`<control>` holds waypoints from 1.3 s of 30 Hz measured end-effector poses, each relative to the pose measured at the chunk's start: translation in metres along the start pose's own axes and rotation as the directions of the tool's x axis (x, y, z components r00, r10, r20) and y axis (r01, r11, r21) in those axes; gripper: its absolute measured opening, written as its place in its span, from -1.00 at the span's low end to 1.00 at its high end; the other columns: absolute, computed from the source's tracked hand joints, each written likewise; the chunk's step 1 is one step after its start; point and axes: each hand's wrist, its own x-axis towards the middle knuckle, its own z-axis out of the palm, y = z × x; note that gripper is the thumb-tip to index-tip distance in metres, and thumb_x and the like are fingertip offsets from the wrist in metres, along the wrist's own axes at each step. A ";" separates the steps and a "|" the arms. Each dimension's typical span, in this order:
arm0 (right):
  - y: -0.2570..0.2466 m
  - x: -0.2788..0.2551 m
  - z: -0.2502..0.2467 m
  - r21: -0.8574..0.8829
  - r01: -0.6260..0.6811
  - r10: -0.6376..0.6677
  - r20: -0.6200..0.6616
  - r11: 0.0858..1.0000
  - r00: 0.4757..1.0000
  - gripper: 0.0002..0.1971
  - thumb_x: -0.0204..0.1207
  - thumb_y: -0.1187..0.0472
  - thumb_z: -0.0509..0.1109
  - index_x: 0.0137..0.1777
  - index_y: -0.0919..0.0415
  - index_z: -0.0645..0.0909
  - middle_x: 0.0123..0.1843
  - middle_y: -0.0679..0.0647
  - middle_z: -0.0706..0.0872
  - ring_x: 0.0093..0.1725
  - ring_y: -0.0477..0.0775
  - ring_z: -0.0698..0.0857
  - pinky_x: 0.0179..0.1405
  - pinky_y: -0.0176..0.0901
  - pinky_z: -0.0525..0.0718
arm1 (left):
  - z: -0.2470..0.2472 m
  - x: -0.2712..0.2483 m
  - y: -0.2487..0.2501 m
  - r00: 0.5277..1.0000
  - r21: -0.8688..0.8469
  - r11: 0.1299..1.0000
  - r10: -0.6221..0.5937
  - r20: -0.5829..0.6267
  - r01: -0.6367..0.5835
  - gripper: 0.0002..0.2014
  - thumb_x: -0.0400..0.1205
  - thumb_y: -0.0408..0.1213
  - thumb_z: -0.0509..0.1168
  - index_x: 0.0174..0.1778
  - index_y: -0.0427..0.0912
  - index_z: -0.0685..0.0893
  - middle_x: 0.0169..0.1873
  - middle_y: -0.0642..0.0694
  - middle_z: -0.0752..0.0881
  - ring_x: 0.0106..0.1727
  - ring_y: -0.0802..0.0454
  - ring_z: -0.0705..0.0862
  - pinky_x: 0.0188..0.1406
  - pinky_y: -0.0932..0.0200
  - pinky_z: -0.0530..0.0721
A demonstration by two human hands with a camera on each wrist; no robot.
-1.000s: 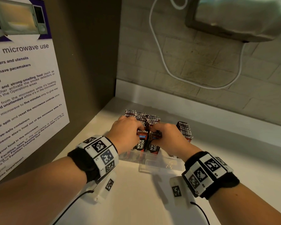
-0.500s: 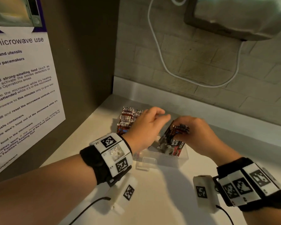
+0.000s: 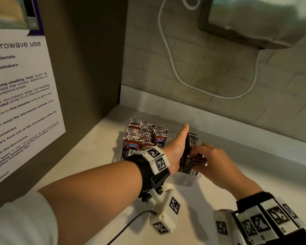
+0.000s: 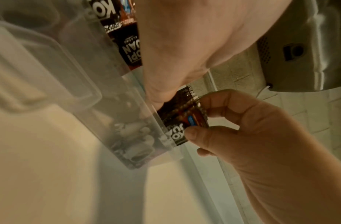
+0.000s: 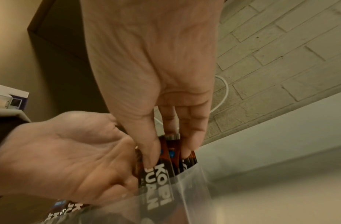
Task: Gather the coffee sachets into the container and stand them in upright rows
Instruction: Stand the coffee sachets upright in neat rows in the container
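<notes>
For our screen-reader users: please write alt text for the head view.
Two hands work at a clear container of coffee sachets: the left hand lies flat against a bundle that the right hand grips. Upright rows fill the container's left side.

Loose sachets (image 3: pixel 193 152) now upright, clasped.

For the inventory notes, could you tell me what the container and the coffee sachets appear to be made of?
Container: seemingly clear, slightly frosted plastic; the sachets and counter show through its thin walls.
Coffee sachets: probably glossy printed film or foil laminate, dark brown with white lettering and crimped, striped top edges. Which of the two cannot be told.
</notes>
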 end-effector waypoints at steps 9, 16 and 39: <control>0.006 -0.006 0.019 0.581 -0.376 0.444 0.029 0.722 0.896 -0.09 0.13 0.41 0.69 0.45 0.05 0.32 0.11 0.08 0.58 -0.04 0.09 0.70 -0.05 -0.03 0.70 | 0.009 0.029 -0.005 0.998 -0.123 0.992 -0.016 0.053 0.023 -0.19 0.49 0.54 0.01 0.20 -0.14 0.66 -0.18 -0.17 0.73 -0.23 -0.12 0.73 -0.22 0.08 0.72; 0.004 0.000 0.033 0.817 -0.463 0.417 0.309 0.344 0.855 -0.21 0.35 0.64 0.40 0.56 0.17 0.29 0.12 0.21 0.75 0.11 0.28 0.75 0.18 0.27 0.68 | 0.018 0.042 -0.008 1.000 -0.111 0.994 -0.027 -0.008 0.026 -0.13 0.49 0.55 -0.02 0.33 -0.15 0.62 -0.19 -0.20 0.71 -0.23 -0.12 0.70 -0.21 0.05 0.65; 0.009 0.003 0.040 0.854 -0.408 0.292 0.320 0.323 0.901 -0.36 0.40 0.71 0.18 0.42 0.19 0.46 -0.10 0.14 0.78 -0.13 0.09 0.75 -0.25 -0.23 0.74 | 0.023 0.050 -0.007 0.993 -0.131 0.991 -0.007 -0.120 -0.009 -0.19 0.50 0.47 0.14 0.36 -0.17 0.60 -0.19 -0.15 0.70 -0.21 -0.08 0.70 -0.08 0.06 0.69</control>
